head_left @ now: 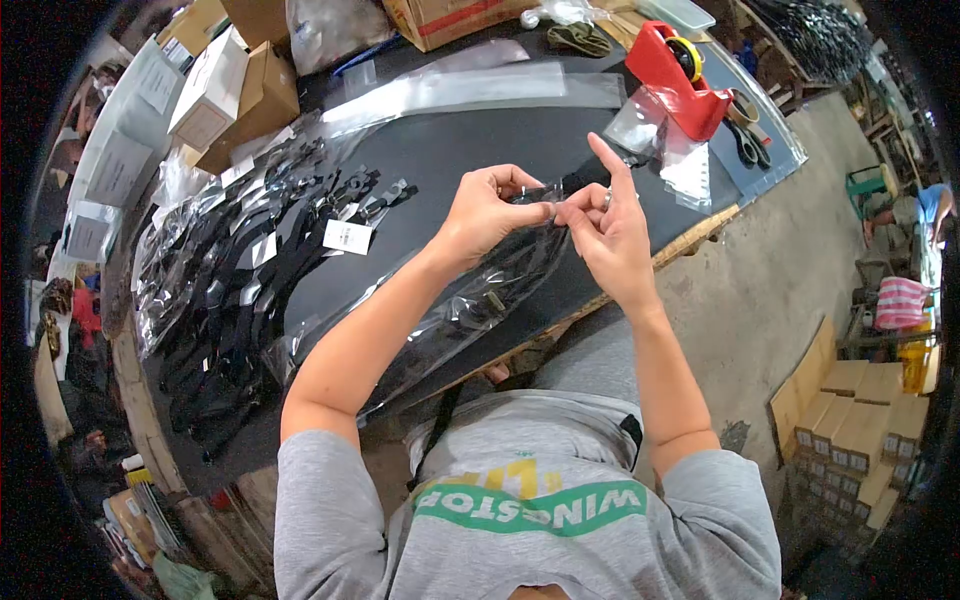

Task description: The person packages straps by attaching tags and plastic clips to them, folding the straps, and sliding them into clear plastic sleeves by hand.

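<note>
A long clear plastic bag [468, 308] with something black and strap-like inside slants across the front of the dark table. Its upper end is gripped by my left hand [480, 212], thumb and fingers closed on the plastic. Right beside it, my right hand [612, 235] pinches the same end between thumb and fingertip, with one finger raised. Black material [578, 178] shows just behind the fingertips. To the left lies a large pile of black straps [250, 270] in clear plastic, several with white tags [347, 236].
A red tape dispenser [680, 82] and black-handled scissors [748, 145] sit at the table's right end. Flat clear plastic sleeves [450, 98] lie along the back. Cardboard boxes [245, 110] stand at the back left. Stacked cartons [850, 420] are on the floor at right.
</note>
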Demonstrator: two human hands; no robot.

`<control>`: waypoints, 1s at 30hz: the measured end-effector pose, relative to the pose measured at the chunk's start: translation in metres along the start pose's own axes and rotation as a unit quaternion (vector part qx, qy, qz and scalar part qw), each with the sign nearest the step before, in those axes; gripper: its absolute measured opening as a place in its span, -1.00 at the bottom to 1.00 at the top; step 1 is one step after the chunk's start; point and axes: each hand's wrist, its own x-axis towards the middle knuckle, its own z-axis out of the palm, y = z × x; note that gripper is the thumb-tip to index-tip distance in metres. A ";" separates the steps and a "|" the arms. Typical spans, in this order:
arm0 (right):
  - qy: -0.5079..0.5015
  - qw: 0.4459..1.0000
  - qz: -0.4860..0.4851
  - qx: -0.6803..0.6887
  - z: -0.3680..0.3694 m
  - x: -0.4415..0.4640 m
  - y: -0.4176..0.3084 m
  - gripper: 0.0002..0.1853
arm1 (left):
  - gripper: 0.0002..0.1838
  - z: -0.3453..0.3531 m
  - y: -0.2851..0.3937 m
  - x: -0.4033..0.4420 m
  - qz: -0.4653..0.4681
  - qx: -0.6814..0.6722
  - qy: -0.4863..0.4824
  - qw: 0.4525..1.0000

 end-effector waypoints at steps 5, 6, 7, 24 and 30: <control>0.042 0.998 0.013 -0.049 0.003 0.003 -0.001 -0.31 | -0.79 -0.001 -0.009 0.004 0.028 -0.012 0.001 1.000; 0.041 0.998 0.013 -0.050 0.003 0.002 -0.001 -0.31 | -0.79 -0.001 -0.008 0.004 0.029 -0.013 0.001 0.999; 0.042 0.998 0.014 -0.052 0.003 0.002 -0.001 -0.31 | -0.79 0.000 -0.005 0.003 0.027 -0.009 0.003 1.000; 0.141 0.983 0.082 -0.084 0.004 0.000 -0.003 -0.69 | -0.80 0.008 -0.008 0.003 0.081 0.078 0.018 0.993; 0.187 0.947 0.056 -0.256 -0.002 -0.005 0.015 -0.66 | -0.80 0.005 -0.004 0.003 0.071 0.071 0.005 0.995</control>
